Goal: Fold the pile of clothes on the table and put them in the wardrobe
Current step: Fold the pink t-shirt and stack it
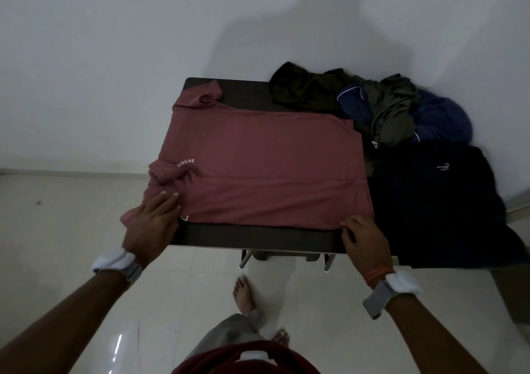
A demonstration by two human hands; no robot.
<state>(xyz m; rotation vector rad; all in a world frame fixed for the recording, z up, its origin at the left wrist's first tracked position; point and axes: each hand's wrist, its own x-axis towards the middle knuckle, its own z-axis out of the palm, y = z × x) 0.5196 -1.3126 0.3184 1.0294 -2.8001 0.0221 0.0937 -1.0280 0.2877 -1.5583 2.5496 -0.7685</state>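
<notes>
The maroon T-shirt [258,155] lies flat on the bench [258,237] directly in front of you. Its long axis runs left to right, parallel to the near bench edge: collar and sleeves at your left, hem at your right. A lengthwise crease runs along the near part of the body, and the near sleeve is bunched beside the "HOUSE" print.

Your left hand [155,224] rests flat on the shoulder end, fingers straight and pressing the cloth down; it grips nothing. Your right hand [364,241] is at the near hem corner with fingers curled over the edge, and appears to pinch the fabric there.

Each hand sits at one end of the long axis, both on the near edge. The next fold is therefore likely across that axis: hem end carried toward the collar end, with the right hand as the moving hand and the left as the anchor.

The pile of unfolded clothes [381,106] occupies the far right corner, touching the hem end. A dark navy T-shirt [430,201] lies just beside the hem, at the right end. The wardrobe is not in view.
</notes>
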